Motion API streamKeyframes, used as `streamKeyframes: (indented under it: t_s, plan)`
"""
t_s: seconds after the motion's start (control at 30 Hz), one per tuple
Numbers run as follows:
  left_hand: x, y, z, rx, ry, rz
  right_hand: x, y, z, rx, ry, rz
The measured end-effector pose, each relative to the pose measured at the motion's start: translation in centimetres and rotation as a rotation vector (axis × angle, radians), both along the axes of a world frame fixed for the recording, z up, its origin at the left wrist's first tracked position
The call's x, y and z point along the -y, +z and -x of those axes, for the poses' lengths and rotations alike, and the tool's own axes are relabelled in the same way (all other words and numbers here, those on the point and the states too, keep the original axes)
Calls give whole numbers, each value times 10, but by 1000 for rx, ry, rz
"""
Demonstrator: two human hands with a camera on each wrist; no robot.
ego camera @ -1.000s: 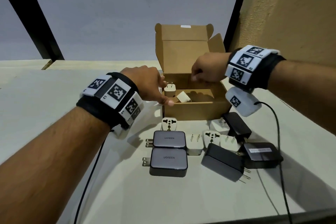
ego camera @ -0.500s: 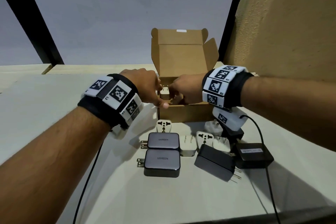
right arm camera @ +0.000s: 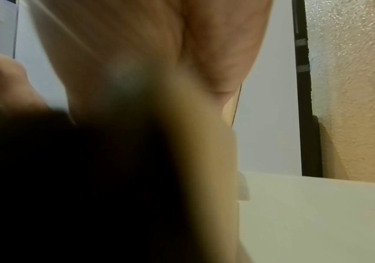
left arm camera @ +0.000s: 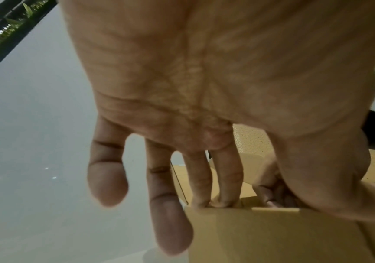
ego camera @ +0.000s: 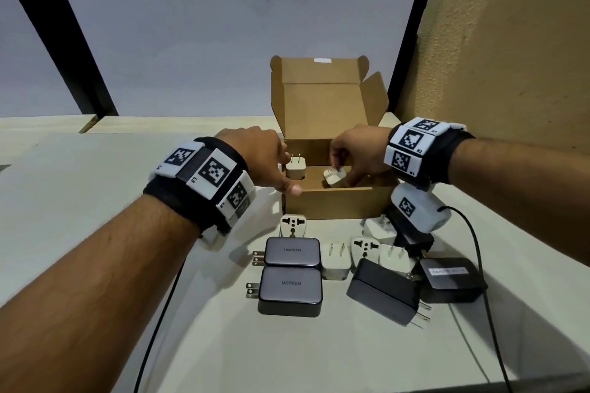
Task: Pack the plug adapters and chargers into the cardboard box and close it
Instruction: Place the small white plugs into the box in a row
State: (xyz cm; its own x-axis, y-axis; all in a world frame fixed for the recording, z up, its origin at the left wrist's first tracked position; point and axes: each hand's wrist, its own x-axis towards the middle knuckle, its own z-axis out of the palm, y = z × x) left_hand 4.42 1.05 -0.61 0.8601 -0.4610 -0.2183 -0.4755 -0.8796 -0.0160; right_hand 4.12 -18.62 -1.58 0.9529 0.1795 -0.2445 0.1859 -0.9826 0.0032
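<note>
The open cardboard box (ego camera: 332, 204) stands mid-table with its lid up. A white plug adapter (ego camera: 295, 168) stands inside at the left, prongs up. My right hand (ego camera: 341, 174) reaches into the box and pinches a second white adapter (ego camera: 332, 176) that lies tilted. My left hand (ego camera: 287, 173) holds the box's front left corner, thumb on the front rim. In the left wrist view two fingers (left arm camera: 213, 195) hook over the box (left arm camera: 272, 234) wall. In front of the box lie two grey chargers (ego camera: 292, 251), black chargers (ego camera: 383, 292) and several white adapters (ego camera: 334, 260). The right wrist view is blurred.
A rough tan wall (ego camera: 510, 57) stands close behind and to the right of the box. Black cables trail off both wrists, one (ego camera: 479, 252) past the black chargers, one (ego camera: 156, 329) along the pale table (ego camera: 95, 175) at the left.
My right hand came from the box's far side down into it and now pinches the lying white adapter. The left hand stays at the box's corner.
</note>
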Motion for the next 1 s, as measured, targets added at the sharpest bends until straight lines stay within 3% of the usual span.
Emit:
streamKeyframes:
  t_s: [0.3, 0.43, 0.7, 1.0]
  plan:
    - [3, 3, 1, -11, 3, -27, 5, 9, 9, 86, 8, 22]
    - [4, 3, 3, -6, 5, -31, 7, 4, 21, 5, 41, 19]
    - [2, 3, 1, -10, 4, -33, -2, 0, 10, 12, 131, 185]
    - [4, 2, -3, -18, -3, -26, -4, -8, -2, 25, 70, 188]
